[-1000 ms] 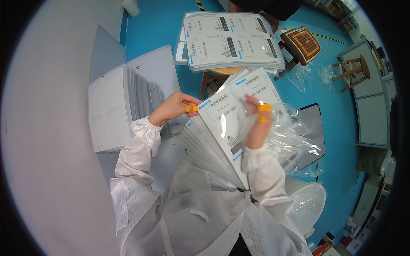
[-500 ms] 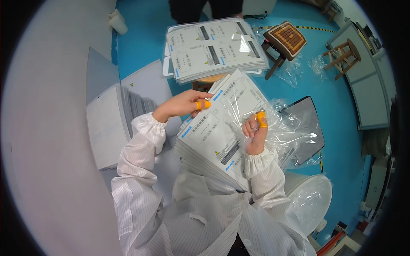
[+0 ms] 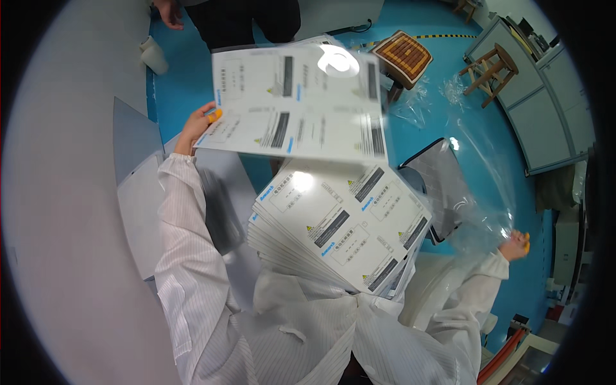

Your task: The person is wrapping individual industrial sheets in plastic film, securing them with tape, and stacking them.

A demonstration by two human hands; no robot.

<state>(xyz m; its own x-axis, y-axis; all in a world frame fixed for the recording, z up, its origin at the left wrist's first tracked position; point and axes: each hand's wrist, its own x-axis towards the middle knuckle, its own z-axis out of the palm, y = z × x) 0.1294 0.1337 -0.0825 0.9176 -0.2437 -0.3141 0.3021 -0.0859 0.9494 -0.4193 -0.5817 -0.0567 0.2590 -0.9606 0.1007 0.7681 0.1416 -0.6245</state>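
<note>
My left hand, with a yellow finger cot on it, grips the left edge of a white printed sheet that is raised in front of me. Out to the far right my right hand is closed on a clear plastic film, which trails up and leftward from it. On my lap lies a fanned stack of white printed sheets, marked with dark label blocks, blue lettering and small yellow triangles. Behind the raised sheet, the other pile is almost wholly hidden.
Left of me stands a stack of white panels. A grey padded seat is to the right, above a white bin. Farther off are a stool with a brown woven cushion, a wooden stool and a standing person.
My left hand has lifted a sheet up and forward. My right hand has pulled the clear film off the sheets and swung far right. The standing person appears farther left.
</note>
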